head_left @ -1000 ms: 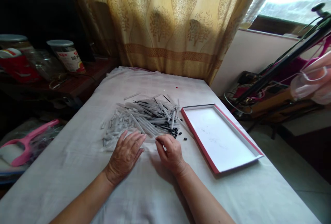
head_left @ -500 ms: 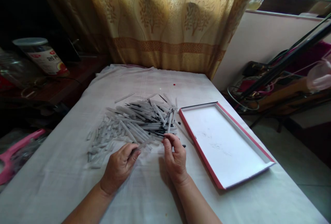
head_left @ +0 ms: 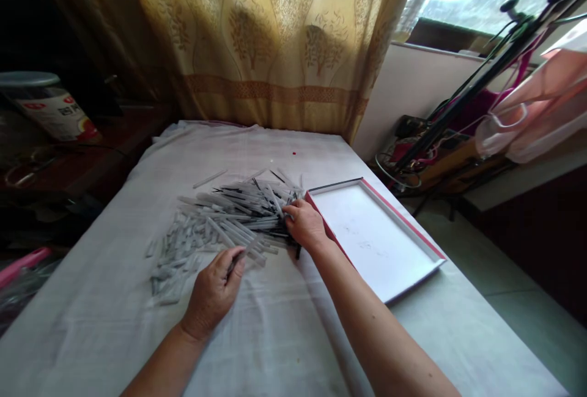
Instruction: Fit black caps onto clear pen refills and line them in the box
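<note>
A heap of clear pen barrels and black pen parts lies in the middle of a table under a white cloth. My left hand rests near the heap's front edge, fingers pinched on a clear pen barrel. My right hand reaches into the heap's right side, fingers curled down among the black-tipped pieces; what they hold is hidden. A shallow white box lid with a red rim lies just right of my right hand.
Small clear caps spread at the heap's left. A patterned curtain hangs behind the table. Jars stand on a dark shelf at left. A black stand and pink things crowd the right. A tiny red bead lies far back.
My right hand has moved forward from the near edge into the heap's right side. My left hand has closed on a clear barrel. The view has shifted left.
</note>
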`<state>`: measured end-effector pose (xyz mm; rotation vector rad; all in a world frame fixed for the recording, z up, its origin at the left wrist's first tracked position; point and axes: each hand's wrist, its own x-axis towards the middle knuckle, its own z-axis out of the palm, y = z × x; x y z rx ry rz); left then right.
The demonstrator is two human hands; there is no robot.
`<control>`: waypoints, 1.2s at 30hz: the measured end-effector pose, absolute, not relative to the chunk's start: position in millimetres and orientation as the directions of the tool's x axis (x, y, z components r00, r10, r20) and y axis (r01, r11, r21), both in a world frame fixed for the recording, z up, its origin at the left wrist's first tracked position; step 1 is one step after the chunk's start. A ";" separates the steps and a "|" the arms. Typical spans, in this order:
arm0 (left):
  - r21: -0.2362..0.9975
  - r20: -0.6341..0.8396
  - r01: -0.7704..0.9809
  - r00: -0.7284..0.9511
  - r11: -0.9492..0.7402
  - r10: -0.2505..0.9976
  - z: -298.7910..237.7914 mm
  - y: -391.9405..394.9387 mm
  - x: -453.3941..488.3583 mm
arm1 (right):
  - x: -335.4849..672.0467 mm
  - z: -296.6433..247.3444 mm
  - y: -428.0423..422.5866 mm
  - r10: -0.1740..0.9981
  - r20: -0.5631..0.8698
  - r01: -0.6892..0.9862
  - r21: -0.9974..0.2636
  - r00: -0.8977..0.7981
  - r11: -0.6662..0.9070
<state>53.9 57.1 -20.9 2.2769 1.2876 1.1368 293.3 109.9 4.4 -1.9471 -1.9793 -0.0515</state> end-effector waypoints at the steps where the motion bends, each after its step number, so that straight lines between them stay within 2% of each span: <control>1: 0.587 0.490 0.587 0.290 -0.558 0.822 -21.3 57.5 54.2 | 293.3 5.9 110.8 0.960 0.279 0.979 -0.191 -0.019 0.075; 4: 0.602 0.501 0.568 0.279 -0.561 0.819 -22.9 58.2 55.1 | 294.5 9.3 108.5 0.949 0.300 0.979 -0.144 -0.098 0.146; 7: 0.610 0.510 0.543 0.288 -0.577 0.811 -24.9 58.9 56.0 | 296.9 8.8 100.4 0.898 0.424 0.962 -0.180 -0.113 0.206; 10: 0.612 0.510 0.520 0.318 -0.596 0.800 -26.7 59.4 56.6 | 296.7 6.2 90.1 0.790 0.613 0.900 -0.331 -0.023 0.283; 14: 0.606 0.489 0.537 0.331 -0.587 0.807 -28.7 59.9 57.0 | 286.1 6.2 71.6 0.698 0.684 0.757 -0.566 0.212 0.325; 16: 0.598 0.483 0.558 0.321 -0.575 0.815 -29.0 60.0 56.9 | 276.8 6.3 59.1 0.655 0.650 0.624 -0.706 0.384 0.335; 19: 0.578 0.492 0.580 0.315 -0.574 0.812 -28.0 59.5 56.8 | 264.4 2.7 40.9 0.643 0.454 0.291 -0.890 0.616 0.349; 22: 0.552 0.523 0.574 0.326 -0.605 0.787 -26.0 59.2 56.5 | 260.5 -2.8 30.6 0.659 0.228 0.005 -0.947 0.717 0.322; 24: 0.539 0.541 0.571 0.329 -0.620 0.774 -25.2 59.3 56.4 | 262.4 -3.9 28.9 0.661 0.139 -0.103 -0.944 0.737 0.312; 30: 0.505 0.556 0.581 0.347 -0.638 0.756 -25.6 59.4 55.9 | 266.2 4.8 29.1 0.629 0.084 -0.168 -0.929 0.773 0.330; 36: 0.493 0.559 0.569 0.372 -0.658 0.741 -23.2 58.4 56.1 | 260.9 1.9 27.2 0.671 0.088 -0.176 -0.933 0.736 0.315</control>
